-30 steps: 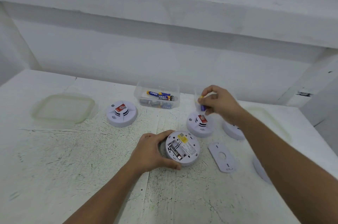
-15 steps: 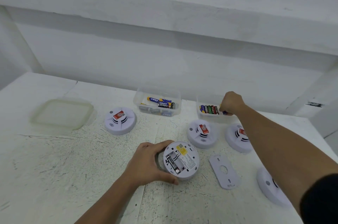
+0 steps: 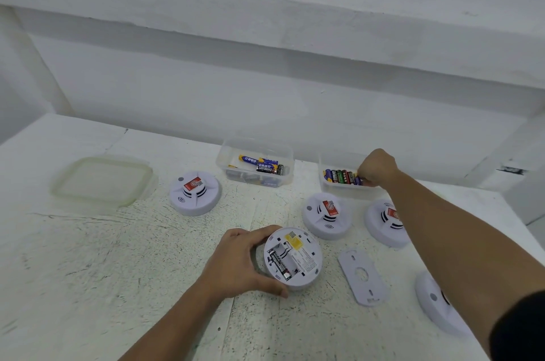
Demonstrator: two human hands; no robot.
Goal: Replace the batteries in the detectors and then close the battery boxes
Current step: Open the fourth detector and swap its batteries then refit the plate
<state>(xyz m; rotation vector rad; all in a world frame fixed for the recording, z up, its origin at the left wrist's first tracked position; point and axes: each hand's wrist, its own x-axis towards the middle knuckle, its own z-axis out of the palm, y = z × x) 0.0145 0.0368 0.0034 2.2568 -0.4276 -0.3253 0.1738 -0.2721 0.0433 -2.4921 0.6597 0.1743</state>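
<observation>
the right hand (image 3: 377, 167) is down in the right box (image 3: 345, 192) at 1 o'clock, fingers curled onto the right end of a row of batteries (image 3: 342, 177). the fingertips are hidden, so i cannot tell whether one is pinched. the batteries are glossy cylinders lying side by side, long axes roughly 12 to 6.

the open detector (image 3: 292, 257) lies well apart at 7 o'clock from that hand. it is a smooth white plastic disc, back up, on the rough, scratched tabletop (image 3: 118, 257). the left hand (image 3: 244, 260) grips its rim from 9 o'clock, thumb at the near edge and fingers wrapped over the far edge. one black battery (image 3: 278, 264) sits in the bay, and the free slot (image 3: 289, 257) is just beside it at 3 o'clock. both run 11 to 5, so a fresh cell likely needs a slight twist. the flat cover (image 3: 362, 281) lies loose at 3 o'clock of the detector.
</observation>
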